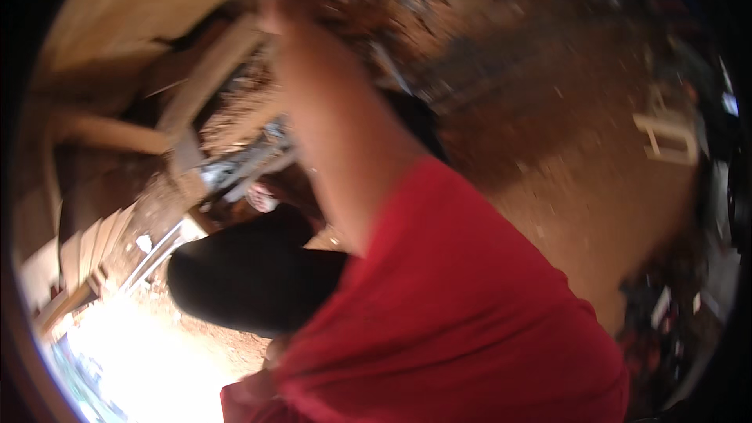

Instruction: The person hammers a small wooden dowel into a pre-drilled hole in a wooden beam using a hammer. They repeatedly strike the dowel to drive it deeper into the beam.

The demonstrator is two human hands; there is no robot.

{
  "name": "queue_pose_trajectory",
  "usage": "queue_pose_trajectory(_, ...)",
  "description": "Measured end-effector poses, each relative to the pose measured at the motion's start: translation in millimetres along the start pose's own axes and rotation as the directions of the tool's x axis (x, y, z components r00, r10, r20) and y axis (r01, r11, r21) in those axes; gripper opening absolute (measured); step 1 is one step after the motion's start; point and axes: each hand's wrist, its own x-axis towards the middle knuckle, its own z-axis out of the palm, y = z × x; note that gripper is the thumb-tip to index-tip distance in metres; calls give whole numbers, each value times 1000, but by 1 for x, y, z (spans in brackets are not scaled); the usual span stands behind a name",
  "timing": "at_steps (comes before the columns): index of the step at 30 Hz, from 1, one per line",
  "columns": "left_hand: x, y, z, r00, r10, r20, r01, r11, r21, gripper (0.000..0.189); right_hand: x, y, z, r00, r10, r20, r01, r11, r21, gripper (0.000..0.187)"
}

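My right arm, in a red sleeve, reaches towards the upper left. At its far end my right hand (pixel 275 12) is blurred, beside the upper end of a wooden board (pixel 211 73). Whether its fingers grip the board cannot be told. My left hand is not to be made out; a small patch of skin shows by the red cloth at the lower left. My dark-clothed leg (pixel 247 276) is bent below the arm. Grey metal-like bars (pixel 258 167) and a round red and white object (pixel 261 197) lie between the leg and the board.
Stacked wooden pieces (pixel 97 244) stand at the left, under a large pale wooden surface (pixel 147 0). A small wooden frame or stool (pixel 667 138) is on the brown dirt floor (pixel 564 205) at the right. Dark clutter lines the right rim. Glaring light washes out the lower left.
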Motion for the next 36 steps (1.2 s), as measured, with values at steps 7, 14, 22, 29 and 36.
queue_pose_trajectory(7,14,-17,-23,998,-39,-45,42,998,56,19,16,-31,18,997,-1,-71,12,988,154,34)
queue_pose_trajectory(14,16,-21,-20,998,17,-60,-14,999,41,19,0,-2,-24,997,75,-12,-73,991,112,36)
queue_pose_trajectory(22,6,-35,-7,985,94,-145,-89,995,38,20,24,34,-4,960,243,138,-266,945,189,35)
queue_pose_trajectory(29,28,-50,30,950,176,-259,-183,983,-4,21,55,49,33,998,-47,31,38,967,252,29)
queue_pose_trajectory(36,7,-45,35,904,208,-374,-226,974,-4,22,52,24,22,980,201,8,-199,968,153,37)
